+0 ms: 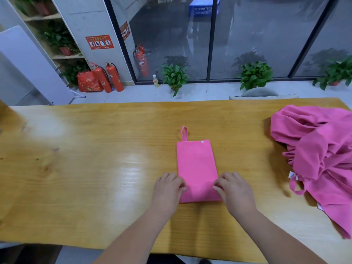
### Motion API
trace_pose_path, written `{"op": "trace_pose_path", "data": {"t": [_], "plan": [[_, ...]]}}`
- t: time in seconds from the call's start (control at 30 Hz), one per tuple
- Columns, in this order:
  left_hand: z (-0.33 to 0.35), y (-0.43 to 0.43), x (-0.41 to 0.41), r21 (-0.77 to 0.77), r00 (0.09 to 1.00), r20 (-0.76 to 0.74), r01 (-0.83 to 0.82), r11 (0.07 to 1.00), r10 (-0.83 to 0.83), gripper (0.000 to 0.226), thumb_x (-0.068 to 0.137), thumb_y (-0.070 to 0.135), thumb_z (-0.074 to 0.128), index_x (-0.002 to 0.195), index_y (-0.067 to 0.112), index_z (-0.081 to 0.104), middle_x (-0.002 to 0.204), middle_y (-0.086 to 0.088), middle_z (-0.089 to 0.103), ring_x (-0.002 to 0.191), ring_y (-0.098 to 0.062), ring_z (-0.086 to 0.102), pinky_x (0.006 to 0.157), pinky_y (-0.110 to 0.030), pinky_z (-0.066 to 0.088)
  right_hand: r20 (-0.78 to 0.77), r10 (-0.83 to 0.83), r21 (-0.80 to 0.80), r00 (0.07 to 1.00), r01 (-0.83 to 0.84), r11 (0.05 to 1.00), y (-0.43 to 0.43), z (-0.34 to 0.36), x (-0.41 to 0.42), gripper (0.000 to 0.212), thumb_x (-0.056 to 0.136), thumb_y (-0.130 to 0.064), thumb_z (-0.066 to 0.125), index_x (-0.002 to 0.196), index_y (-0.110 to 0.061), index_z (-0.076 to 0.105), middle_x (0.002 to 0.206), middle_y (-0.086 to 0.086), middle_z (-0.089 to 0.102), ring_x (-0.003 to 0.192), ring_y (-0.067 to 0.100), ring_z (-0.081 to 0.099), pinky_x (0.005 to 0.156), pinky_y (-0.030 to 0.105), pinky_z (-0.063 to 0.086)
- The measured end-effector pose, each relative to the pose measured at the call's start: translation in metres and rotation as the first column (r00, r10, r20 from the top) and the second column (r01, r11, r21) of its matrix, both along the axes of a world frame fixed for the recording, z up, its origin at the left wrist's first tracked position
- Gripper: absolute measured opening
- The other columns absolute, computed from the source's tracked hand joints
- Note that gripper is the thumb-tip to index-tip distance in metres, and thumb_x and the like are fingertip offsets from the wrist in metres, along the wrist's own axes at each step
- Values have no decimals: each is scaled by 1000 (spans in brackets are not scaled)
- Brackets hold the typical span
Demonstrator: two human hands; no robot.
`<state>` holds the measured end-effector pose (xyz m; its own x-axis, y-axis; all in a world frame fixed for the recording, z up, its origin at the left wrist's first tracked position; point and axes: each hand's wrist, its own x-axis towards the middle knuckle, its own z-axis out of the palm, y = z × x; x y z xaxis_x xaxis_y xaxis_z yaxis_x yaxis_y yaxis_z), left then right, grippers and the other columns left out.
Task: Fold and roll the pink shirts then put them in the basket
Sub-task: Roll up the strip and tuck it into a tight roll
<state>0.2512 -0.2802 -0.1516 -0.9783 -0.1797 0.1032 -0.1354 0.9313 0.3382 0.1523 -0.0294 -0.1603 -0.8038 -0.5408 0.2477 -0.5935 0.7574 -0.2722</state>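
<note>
Wood table (85,168), viewed from its near edge. At 6 o'clock both forearms reach in. The left hand (168,187) and right hand (235,189) sit either side of the near end of the folded pink shirt (197,166), with fingers bent and the tips apparently pinching its left and right edges. This shirt lies flat as a narrow rectangle, its long axis running from 6 towards 12 o'clock. A small loop (184,133) and a pale snap (202,142) mark its far end. At 3 o'clock, well apart from the hands, a crumpled pile of pink shirts (320,155) spills towards the right edge of the table, unfolded. Towards 12 o'clock, beyond the table, potted plants (255,75) stand against a glass wall. Progress, as judged: folding of one shirt looks complete and rolling from the near end is about to start; no roll is formed yet. The pile remains to be done, and no basket is in view, so nothing can be confirmed as stowed
</note>
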Motion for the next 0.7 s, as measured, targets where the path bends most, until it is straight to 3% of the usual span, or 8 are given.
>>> {"op": "trace_pose_path", "data": {"t": [0.13, 0.2, 0.27, 0.33, 0.43, 0.6, 0.67, 0.7], "plan": [[-14, 9, 9, -156, 994, -93, 37, 987, -52, 8, 97, 29, 71, 101, 35, 67, 98, 14, 59, 87, -15, 56, 74, -35, 42, -124, 33, 94, 992, -21, 995, 0, -14, 13, 22, 89, -16, 81, 108, -25, 73, 108, -9, 68, 93, 24, 55, 71, 41, 45], [-20, 11, 21, -159, 992, -119, 33, 987, -53, 18, 98, 37, 69, 115, 33, 70, 111, 15, 63, 92, -14, 57, 75, -35, 46, -131, 40, 91, 991, -28, 995, 6, -18, 21, 26, 98, -25, 68, 124, -22, 73, 124, -8, 69, 98, 25, 58, 74, 42, 48], [-21, 12, 29, -173, 997, -57, 44, 984, -55, 45, 93, 52, 70, 131, 28, 68, 124, 12, 64, 99, -15, 59, 80, -36, 51, -99, 54, 122, 994, -42, 992, 9, -16, 23, 40, 100, -39, 60, 134, -22, 69, 132, -9, 66, 102, 23, 59, 77, 41, 49], [-18, 11, 29, -198, 997, 45, 67, 978, -59, 64, 88, 56, 74, 142, 26, 61, 134, 11, 61, 106, -16, 59, 86, -35, 52, -43, 70, 170, 997, -62, 984, 9, -12, 18, 50, 94, -46, 70, 139, -23, 66, 135, -11, 64, 106, 21, 58, 81, 39, 50], [-7, 10, 17, -171, 989, 141, 68, 983, -43, 67, 94, 50, 70, 153, 29, 47, 148, 11, 51, 119, -18, 56, 98, -37, 46, 67, 58, 242, 996, -73, 967, 6, -7, 6, 72, 78, -49, 87, 142, -28, 63, 136, -14, 64, 110, 19, 56, 83, 36, 51], [-1, -2, 6, 139, 986, 165, -22, 990, -1, 63, 97, 40, 70, 155, 30, 46, 151, 12, 51, 123, -17, 61, 104, -32, 47, 248, 16, 206, 969, -69, 976, 0, 8, -6, 68, 89, -52, 77, 149, -35, 50, 133, -14, 62, 116, 18, 54, 94, 36, 50], [3, -6, 10, 310, 980, 191, -103, 945, 45, 63, 95, 38, 74, 153, 33, 48, 132, 7, 66, 108, -16, 66, 97, -31, 50, 350, -12, 140, 937, -39, 989, 3, 11, -8, 61, 90, -58, 73, 142, -37, 49, 117, -9, 58, 112, 19, 58, 95, 36, 49], [5, -8, 14, 375, 976, 209, -137, 917, 61, 62, 95, 38, 76, 151, 36, 51, 110, 6, 72, 93, -13, 66, 89, -30, 52, 381, -10, 119, 924, -38, 992, 6, 12, -8, 57, 89, -62, 72, 137, -38, 50, 111, -10, 54, 110, 18, 59, 94, 35, 49]]}}
